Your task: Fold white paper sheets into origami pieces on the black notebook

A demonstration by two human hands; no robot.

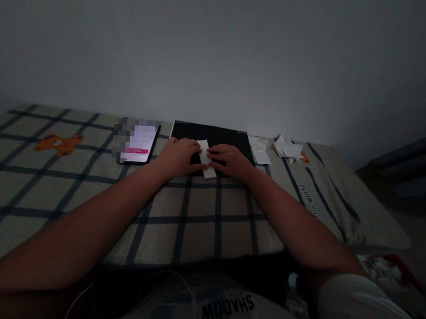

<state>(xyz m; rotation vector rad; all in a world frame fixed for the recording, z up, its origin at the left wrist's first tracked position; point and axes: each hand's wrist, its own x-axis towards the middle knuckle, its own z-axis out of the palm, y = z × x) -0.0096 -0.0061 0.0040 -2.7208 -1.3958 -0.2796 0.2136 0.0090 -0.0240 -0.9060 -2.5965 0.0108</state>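
A narrow folded strip of white paper (207, 159) lies on a black board (214, 133) set on a checked bed cover. My left hand (180, 157) rests flat at the strip's left side, thumb touching its lower edge. From the right, my right hand (230, 161) presses fingertips onto the strip. Both hands hold the paper down against the board.
A lit phone (139, 143) lies left of the board. Scraps of white paper (288, 147) and a white sheet (261, 152) sit to the right. The checked cover (88, 190) has an orange bear print (57, 144). A grey wall stands behind; the bed edge drops off at right.
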